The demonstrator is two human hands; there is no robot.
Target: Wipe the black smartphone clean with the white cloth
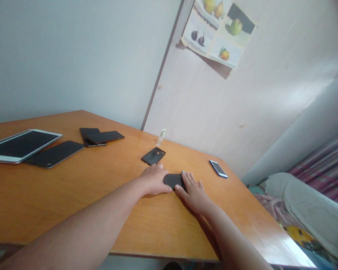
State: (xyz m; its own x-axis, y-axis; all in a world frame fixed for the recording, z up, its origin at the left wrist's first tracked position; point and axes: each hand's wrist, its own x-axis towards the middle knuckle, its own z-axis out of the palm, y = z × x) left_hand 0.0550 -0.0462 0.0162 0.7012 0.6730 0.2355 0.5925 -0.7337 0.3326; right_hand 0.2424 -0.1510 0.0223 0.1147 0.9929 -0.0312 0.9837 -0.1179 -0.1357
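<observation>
No text, label, brand, number or sign was legible. A pale mark on the long black device [56, 153] was too small to identify. The fruit poster [214, 41], clear bottle [160, 138] and flat dark piece [173, 180] yielded no readable wording.

Wall [87, 56]: pale blue-grey, beside whitish panel [208, 108]
Poster [214, 41]: fruit, on the panel
Table [101, 202]: orange-brown wood
Cloth [323, 165]: purplish, striped, right
Light: sheen on panel

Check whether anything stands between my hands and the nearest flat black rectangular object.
Nothing visible does: the left hand touches the flat black rectangular object at one end, and the right hand covers the other.
</observation>
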